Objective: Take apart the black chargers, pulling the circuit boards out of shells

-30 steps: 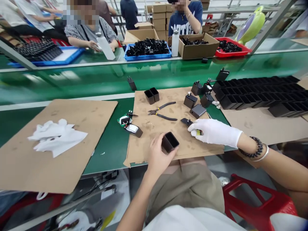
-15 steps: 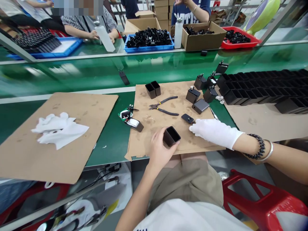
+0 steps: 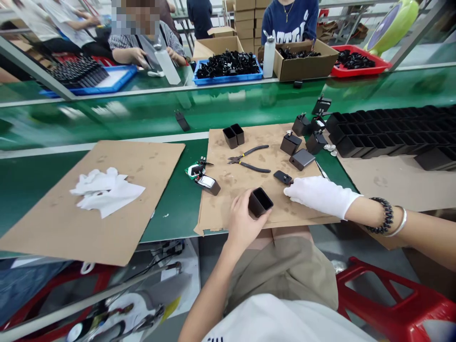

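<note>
My bare left hand (image 3: 245,221) is wrapped round a black plastic charger case (image 3: 259,203), tilted so its hollow open end faces up. My right hand (image 3: 317,194), in a white glove, has its fingers curled at the near end of a flat black end cover (image 3: 283,177); its fingertips are partly hidden. Beyond the hands, cutting pliers (image 3: 245,159) with grey handles lie spread on the cardboard. Two hollow cases (image 3: 233,136) stand at the back. A case with a white-wrapped part and green circuit board (image 3: 203,178) lies left. Several black chargers (image 3: 302,159) sit right.
A cardboard sheet (image 3: 156,190) at left holds crumpled white gloves (image 3: 107,190). Rows of black cases (image 3: 388,133) fill the right side. Across the green conveyor (image 3: 142,114) are a blue tray (image 3: 228,80), a bottle (image 3: 269,57), and people. A red stool (image 3: 395,304) stands below right.
The whole view has shifted, so things appear slightly further right. Both hands keep nearly the same pose over the cardboard. The person across in blue has lowered their arms.
</note>
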### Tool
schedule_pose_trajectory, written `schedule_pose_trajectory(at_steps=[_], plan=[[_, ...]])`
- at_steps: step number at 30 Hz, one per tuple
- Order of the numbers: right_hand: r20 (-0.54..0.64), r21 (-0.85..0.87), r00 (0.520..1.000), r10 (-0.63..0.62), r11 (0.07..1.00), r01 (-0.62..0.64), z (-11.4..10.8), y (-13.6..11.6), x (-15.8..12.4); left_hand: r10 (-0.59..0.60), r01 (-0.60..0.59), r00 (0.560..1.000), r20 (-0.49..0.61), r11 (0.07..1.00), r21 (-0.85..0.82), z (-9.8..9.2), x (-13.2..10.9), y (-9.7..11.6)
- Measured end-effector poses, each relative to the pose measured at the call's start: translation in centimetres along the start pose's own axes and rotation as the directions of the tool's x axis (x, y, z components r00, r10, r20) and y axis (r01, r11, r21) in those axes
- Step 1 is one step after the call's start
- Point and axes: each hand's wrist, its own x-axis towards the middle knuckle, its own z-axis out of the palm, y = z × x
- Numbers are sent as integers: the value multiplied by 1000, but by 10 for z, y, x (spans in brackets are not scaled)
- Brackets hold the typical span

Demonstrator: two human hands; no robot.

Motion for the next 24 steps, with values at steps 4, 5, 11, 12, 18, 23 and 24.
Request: schedule_pose_trajectory(at_steps=[4,5,11,12,18,23,24], plan=[[-38,46,999,-12,999,13,6,5,-3,19,-19,1000,-13,1000,19,2,0,0],[-51,96,999,-13,995,18,8,7,-3,24,-24,1000,-15,999,21,2,0,0],[-159,370,987,-16,926,74,5,30,-2,3,-3,1000,-4,999,-47,3,3,0],[-190,500,981,-22,858,116,4,35,-3,-23,22,1000,-3,997,-80,3,3,-1],[-263,958,962,66,-103,269,-5,46,-25,-216,214,976,37,898,-384,-1,11,6],[-267,920,925,270,-213,328,25,4,-36,-187,164,982,7,841,-515,-9,20,26],[-252,918,900,356,-206,338,41,-6,-35,-185,154,983,-5,835,-528,-10,20,30]])
